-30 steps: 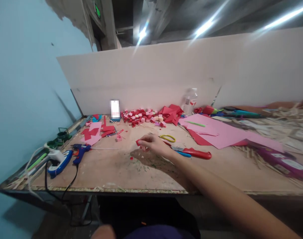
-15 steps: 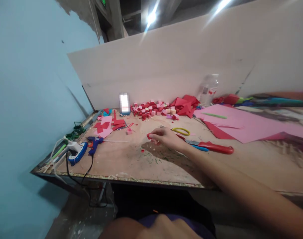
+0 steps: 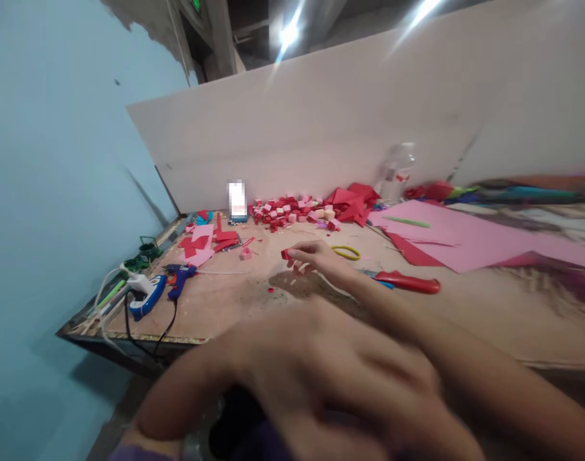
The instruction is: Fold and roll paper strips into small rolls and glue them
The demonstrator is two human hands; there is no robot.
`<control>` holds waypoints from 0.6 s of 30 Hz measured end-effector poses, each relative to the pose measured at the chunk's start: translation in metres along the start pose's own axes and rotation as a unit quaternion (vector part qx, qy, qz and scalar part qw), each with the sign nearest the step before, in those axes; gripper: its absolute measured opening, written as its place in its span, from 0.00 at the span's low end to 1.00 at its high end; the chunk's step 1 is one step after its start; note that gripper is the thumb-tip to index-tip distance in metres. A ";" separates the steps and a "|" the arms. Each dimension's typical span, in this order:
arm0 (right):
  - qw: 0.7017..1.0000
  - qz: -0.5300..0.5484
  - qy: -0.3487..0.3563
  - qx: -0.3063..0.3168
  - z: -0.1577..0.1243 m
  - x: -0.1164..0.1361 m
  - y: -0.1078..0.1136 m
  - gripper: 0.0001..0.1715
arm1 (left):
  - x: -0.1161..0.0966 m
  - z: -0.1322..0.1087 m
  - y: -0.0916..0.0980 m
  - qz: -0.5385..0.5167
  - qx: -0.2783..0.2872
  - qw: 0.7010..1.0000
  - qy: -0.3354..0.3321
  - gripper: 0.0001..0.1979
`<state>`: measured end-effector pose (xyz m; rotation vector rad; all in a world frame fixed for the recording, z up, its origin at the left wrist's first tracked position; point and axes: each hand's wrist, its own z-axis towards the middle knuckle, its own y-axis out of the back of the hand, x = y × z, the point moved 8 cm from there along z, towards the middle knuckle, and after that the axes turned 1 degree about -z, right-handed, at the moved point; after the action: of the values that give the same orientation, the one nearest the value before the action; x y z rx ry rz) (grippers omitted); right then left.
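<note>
Over the middle of the table, my right hand (image 3: 316, 257) pinches a small red folded-paper cube (image 3: 286, 254) between thumb and fingertips. My left hand (image 3: 321, 365) looms large and blurred close to the camera, in front of the table edge; its fingers are smeared, and whether they hold anything does not show. A tiny red scrap (image 3: 270, 290) lies below the right hand. To the left of the cube is a pink open paper box (image 3: 245, 253). Behind, a heap of red and pink paper cubes (image 3: 292, 214) lies near the white panel.
On the left are a blue glue gun (image 3: 179, 278) and a blue-white power strip (image 3: 148, 301) with cables. A red-handled tool (image 3: 410, 282) and a yellow handle loop (image 3: 346, 252) lie beside my right arm. Pink paper sheets (image 3: 465, 237), a clear bottle (image 3: 396, 176) and a lit phone (image 3: 238, 202) sit farther back.
My left hand has risen from the lap into the foreground, covering part of the table edge. My right hand has lifted slightly, still pinching the red paper cube.
</note>
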<state>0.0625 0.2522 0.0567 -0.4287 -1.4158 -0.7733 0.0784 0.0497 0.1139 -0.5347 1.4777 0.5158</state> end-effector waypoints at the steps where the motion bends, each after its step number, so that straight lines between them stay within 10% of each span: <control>1: 0.999 0.036 -0.004 -0.007 -0.001 0.001 0.002 0.18 | -0.030 0.000 0.031 0.121 -0.114 0.980 -0.112 0.10; 5: 0.994 0.106 -0.008 -0.013 -0.002 0.003 0.008 0.19 | -0.080 -0.035 0.131 0.264 -0.420 0.805 -0.324 0.34; 9: 0.983 0.181 -0.015 0.019 -0.001 -0.001 0.006 0.18 | -0.046 -0.043 0.202 0.235 -0.482 0.801 -0.266 0.37; 16: 0.973 0.220 -0.022 0.060 -0.002 -0.001 -0.002 0.17 | -0.016 -0.040 0.202 0.426 -0.423 0.773 -0.206 0.12; 18: 0.972 0.226 -0.018 0.066 -0.003 0.000 -0.003 0.17 | -0.010 -0.033 0.195 0.469 -0.393 0.768 -0.190 0.17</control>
<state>0.0625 0.2479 0.0553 -0.6350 -1.3262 -0.3008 -0.0695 0.1815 0.1195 -0.2389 0.9871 1.9774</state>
